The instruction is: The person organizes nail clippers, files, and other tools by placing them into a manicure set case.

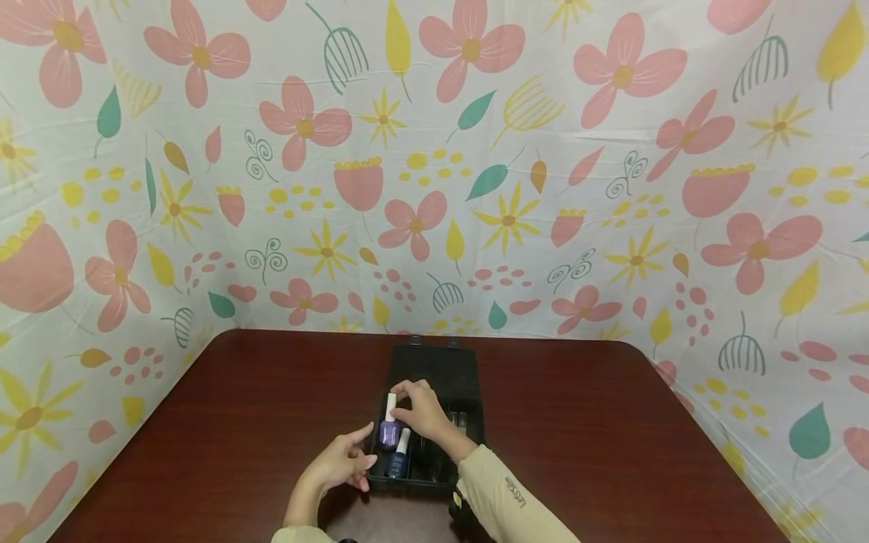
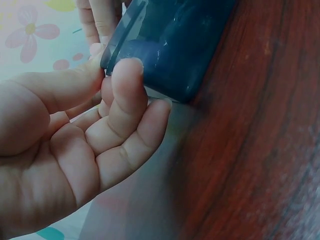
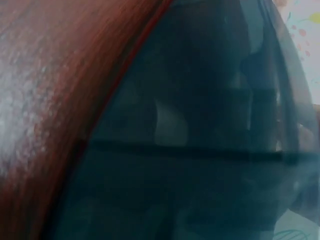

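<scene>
A black case [image 1: 434,489] lies open on the table, its lid [image 1: 434,369] folded toward the back. In its left compartment are a purple nail polish bottle [image 1: 389,435] and a dark blue nail polish bottle [image 1: 397,464], both with white caps. My right hand [image 1: 428,416] pinches the purple bottle's upright cap between thumb and fingers. At the case's left front corner, my left hand [image 1: 339,458] holds the wall; the left wrist view shows its thumb and curled fingers against the case's edge [image 2: 165,60]. The right wrist view is filled by the case's dark, blurred surface [image 3: 165,190].
Small clear-looking items [image 1: 459,419] sit in the case's right side, partly behind my right wrist. A black object with a yellow mark [image 1: 460,507] is beside the front right corner, partly covered by my sleeve. A flowered cloth [image 1: 434,188] hangs around the brown table [image 1: 577,430].
</scene>
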`<state>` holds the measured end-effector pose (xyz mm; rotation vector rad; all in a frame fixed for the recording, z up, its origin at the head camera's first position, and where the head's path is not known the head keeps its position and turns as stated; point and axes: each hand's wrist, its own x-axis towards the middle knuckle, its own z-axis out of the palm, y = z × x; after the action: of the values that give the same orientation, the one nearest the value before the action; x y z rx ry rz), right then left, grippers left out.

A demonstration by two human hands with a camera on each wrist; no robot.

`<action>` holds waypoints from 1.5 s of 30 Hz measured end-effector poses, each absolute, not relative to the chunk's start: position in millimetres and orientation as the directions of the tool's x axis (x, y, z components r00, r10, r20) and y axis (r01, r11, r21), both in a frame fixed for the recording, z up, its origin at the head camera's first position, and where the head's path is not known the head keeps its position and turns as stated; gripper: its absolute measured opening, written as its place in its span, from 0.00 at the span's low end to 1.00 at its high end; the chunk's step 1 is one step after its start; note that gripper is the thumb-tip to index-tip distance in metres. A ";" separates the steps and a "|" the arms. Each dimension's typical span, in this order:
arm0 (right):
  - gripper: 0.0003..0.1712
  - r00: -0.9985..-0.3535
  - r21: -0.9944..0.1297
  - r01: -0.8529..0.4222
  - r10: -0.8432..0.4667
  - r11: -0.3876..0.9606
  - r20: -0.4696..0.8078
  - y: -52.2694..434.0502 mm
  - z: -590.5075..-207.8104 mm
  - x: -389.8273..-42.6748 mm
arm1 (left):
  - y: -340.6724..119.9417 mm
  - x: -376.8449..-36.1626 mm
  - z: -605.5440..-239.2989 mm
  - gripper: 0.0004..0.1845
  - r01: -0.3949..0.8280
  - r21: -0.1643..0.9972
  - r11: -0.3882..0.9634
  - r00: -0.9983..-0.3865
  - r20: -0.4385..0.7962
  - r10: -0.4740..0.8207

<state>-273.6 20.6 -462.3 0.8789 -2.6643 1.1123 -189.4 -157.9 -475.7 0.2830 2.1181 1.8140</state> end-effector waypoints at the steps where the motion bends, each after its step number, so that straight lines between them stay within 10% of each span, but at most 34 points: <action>1: 0.14 -0.826 -0.605 -0.554 -0.464 0.572 0.319 20.7 -463.0 -274.1 | -157.8 -189.2 -476.3 0.35 -0.065 0.985 0.163 -0.924 -0.121 0.364; 45: 0.17 -0.822 -0.653 -0.552 -0.466 0.518 0.326 49.9 -448.7 -268.0 | -156.6 -187.9 -471.2 0.34 -0.007 0.977 0.215 -0.931 -0.085 0.356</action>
<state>-268.0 49.9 -448.7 0.8895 -2.6408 1.1961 -187.9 -156.6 -471.2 0.3281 2.2016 1.7728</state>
